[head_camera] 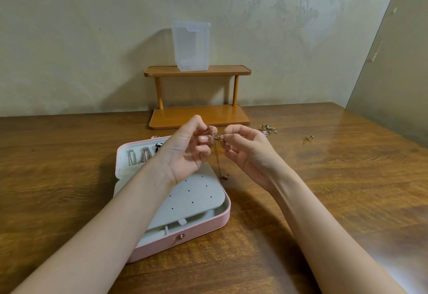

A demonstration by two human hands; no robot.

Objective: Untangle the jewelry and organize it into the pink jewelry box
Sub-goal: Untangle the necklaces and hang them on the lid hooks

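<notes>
The pink jewelry box lies open on the wooden table, with a grey perforated pad inside and silver chains in its far left compartment. Above the box's right edge, my left hand and my right hand both pinch a tangled rose-gold chain. A thin strand of the chain hangs down to a small pendant just above the table.
A small pile of loose gold jewelry and a single gold piece lie on the table at the right. A two-tier wooden shelf with a clear plastic container stands against the wall behind.
</notes>
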